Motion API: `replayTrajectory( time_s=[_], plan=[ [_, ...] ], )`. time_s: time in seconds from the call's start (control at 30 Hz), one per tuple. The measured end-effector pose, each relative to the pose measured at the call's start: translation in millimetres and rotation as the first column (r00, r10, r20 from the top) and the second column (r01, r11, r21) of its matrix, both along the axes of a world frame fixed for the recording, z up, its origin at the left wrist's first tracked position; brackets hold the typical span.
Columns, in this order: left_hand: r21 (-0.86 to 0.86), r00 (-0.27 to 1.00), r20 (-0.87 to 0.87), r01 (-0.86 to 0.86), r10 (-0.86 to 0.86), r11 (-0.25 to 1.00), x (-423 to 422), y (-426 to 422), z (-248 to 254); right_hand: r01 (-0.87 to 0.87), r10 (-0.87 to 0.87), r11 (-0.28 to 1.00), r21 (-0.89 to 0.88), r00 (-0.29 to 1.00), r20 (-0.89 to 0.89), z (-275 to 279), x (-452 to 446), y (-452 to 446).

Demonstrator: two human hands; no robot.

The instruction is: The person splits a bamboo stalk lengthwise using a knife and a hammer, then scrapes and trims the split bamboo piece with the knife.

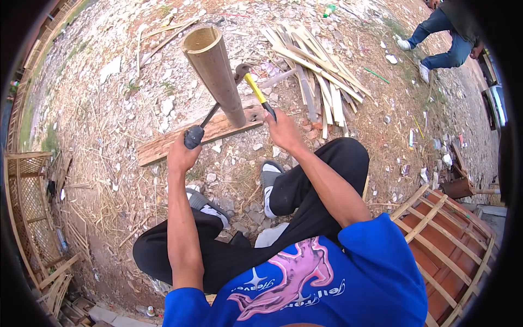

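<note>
A thick bamboo pole section (217, 79), hollow at its upper end, stands on a weathered wooden plank (177, 143). Closed fingers of my left hand (183, 157) grip the black handle of a blade tool (194, 136). Its narrow dark blade runs up to the bamboo's lower left side; the tip is hidden there, so its exact kind cannot be told. In my right hand (283, 131) is a hammer (254, 87) with a yellow and black handle. The hammer's head is at the bamboo's right side; whether they touch cannot be told.
A pile of split bamboo strips (321, 71) lies beyond my right hand. Rubble and straw cover the ground. Another person (449, 38) is at the upper right. A bamboo lattice (436, 223) is at the lower right, a woven panel (30, 212) at the left.
</note>
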State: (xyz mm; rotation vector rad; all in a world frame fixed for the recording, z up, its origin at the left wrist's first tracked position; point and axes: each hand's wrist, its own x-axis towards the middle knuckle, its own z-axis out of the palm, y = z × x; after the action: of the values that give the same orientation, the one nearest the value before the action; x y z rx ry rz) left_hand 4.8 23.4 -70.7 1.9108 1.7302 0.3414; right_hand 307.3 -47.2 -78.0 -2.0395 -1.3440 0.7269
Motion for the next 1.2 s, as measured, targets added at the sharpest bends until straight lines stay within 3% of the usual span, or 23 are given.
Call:
replayTrajectory(
  time_s=[0.13, 0.17, 0.27, 0.4, 0.53, 0.73, 0.77, 0.83, 0.87, 0.9, 0.97, 1.07, 1.2],
  plan=[
    [0.047, 0.986, -0.158, 0.055, -0.047, 0.997, 5, 4, 7, 0.017, -0.027, 0.984, 0.177, 0.998, 0.056, 12, 6, 8],
    [0.049, 0.983, -0.181, 0.043, -0.034, 0.998, -4, 3, 9, 0.036, -0.031, 0.996, 0.084, 0.997, -0.067, 35, 3, 7],
    [0.027, 0.982, -0.177, 0.065, -0.060, 0.998, 7, 8, 3, 0.047, -0.052, 0.989, 0.138, 0.998, 0.032, 27, 2, 6],
    [0.002, 0.992, -0.119, 0.045, -0.045, 0.999, -7, 13, -12, 0.011, -0.017, 0.999, 0.046, 0.991, 0.136, -4, -1, -2],
    [0.026, 0.992, -0.117, 0.049, -0.046, 0.998, -7, 12, -11, -0.042, 0.022, 0.989, 0.142, 0.990, 0.143, 25, -2, 8],
    [-0.037, 0.996, -0.080, 0.044, -0.047, 0.998, -11, 10, -20, 0.083, -0.012, 0.819, 0.568, 0.992, -0.128, 134, 1, 34],
    [-0.042, 0.996, -0.078, 0.044, -0.047, 0.998, -9, 11, -18, 0.116, 0.025, 0.769, 0.629, 0.977, -0.212, 126, 1, 39],
    [-0.012, 0.995, -0.085, 0.042, -0.043, 0.999, -15, 13, -25, 0.172, -0.083, 0.679, 0.714, 0.984, -0.159, 73, -11, 31],
    [-0.002, 0.995, -0.088, 0.035, -0.035, 0.999, -15, 13, -22, 0.051, -0.062, 0.886, 0.461, 0.998, 0.009, 28, -3, 15],
    [0.009, 0.995, -0.092, 0.036, -0.035, 0.999, -13, 13, -19, -0.027, 0.004, 0.989, 0.142, 0.987, 0.162, -10, 7, -1],
    [0.026, 0.995, -0.046, 0.084, -0.083, 0.996, -2, 12, -13, 0.089, -0.091, 0.995, 0.035, 0.995, 0.048, -29, -1, -7],
    [-0.003, 0.994, -0.096, 0.045, -0.045, 0.999, 11, 7, -4, 0.098, -0.097, 0.995, -0.008, 0.993, 0.069, -23, 8, -3],
    [0.004, 0.992, -0.061, 0.109, -0.109, 0.994, -8, 16, -28, 0.099, -0.099, 0.995, 0.008, 0.995, 0.020, 6, 6, -2]
  ],
)
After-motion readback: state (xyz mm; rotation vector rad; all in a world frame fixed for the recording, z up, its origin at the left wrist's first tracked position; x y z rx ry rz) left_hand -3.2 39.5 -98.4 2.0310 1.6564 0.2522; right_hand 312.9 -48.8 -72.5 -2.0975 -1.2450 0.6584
